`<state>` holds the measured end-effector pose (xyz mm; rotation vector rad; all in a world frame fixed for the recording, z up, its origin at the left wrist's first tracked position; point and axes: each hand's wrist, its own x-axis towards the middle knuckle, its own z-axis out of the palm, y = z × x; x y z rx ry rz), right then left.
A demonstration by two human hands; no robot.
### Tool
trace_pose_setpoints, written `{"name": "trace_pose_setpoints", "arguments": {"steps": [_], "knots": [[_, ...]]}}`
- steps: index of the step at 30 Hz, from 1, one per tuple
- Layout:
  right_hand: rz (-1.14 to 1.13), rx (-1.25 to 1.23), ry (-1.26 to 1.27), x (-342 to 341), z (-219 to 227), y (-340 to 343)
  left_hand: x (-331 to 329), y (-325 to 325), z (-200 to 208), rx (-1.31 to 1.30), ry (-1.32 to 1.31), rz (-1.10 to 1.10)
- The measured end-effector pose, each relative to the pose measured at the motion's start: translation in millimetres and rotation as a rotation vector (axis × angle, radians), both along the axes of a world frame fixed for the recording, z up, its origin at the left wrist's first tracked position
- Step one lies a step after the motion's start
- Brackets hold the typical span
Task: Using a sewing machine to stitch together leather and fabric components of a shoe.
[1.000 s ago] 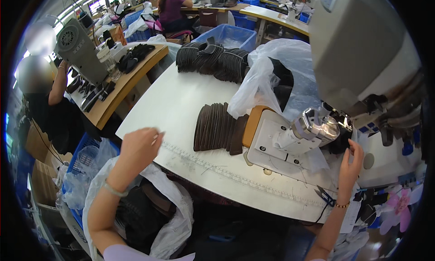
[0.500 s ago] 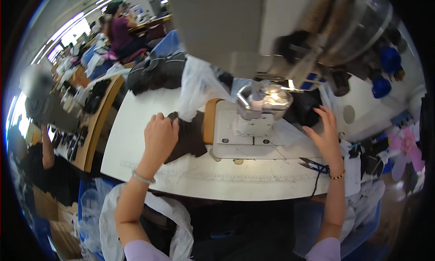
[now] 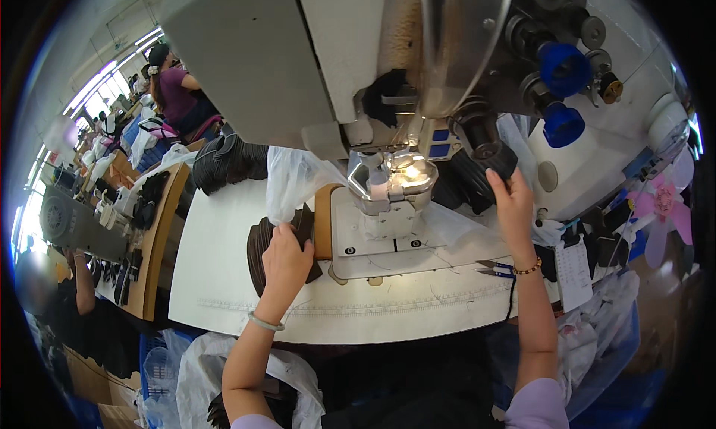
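Brown pieces (image 3: pixel 258 251) show on both sides of the left grip (image 3: pixel 288 257)

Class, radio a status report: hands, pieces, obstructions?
Left hand on stacked, flat, dark-brown pieces, grip unclear. Right hand at black, layered pieces. White, metal-topped sewing-machine post between hands.

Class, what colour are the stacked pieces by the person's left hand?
The stacked pieces are dark brown, seen best in the head view.
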<state>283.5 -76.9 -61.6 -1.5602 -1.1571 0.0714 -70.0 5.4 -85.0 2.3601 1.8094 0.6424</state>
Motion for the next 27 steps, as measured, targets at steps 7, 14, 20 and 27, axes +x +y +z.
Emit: {"name": "trace_pose_setpoints", "arguments": {"steps": [7, 14, 20, 27], "knots": [[0.267, 0.318, 0.545, -32, 40, -30, -31, -12, 14, -0.019, -0.196, -0.073], [0.499, 0.277, 0.667, -79, 26, -83, 14, -60, 36, -0.234, -1.144, -0.357], [0.519, 0.274, 0.771, -118, 16, -51, 72, -81, 49, -0.574, -1.749, -0.673], [0.498, -0.334, 0.397, -98, 15, -78, 99, -80, 41, -0.505, -1.637, -0.561]]}}
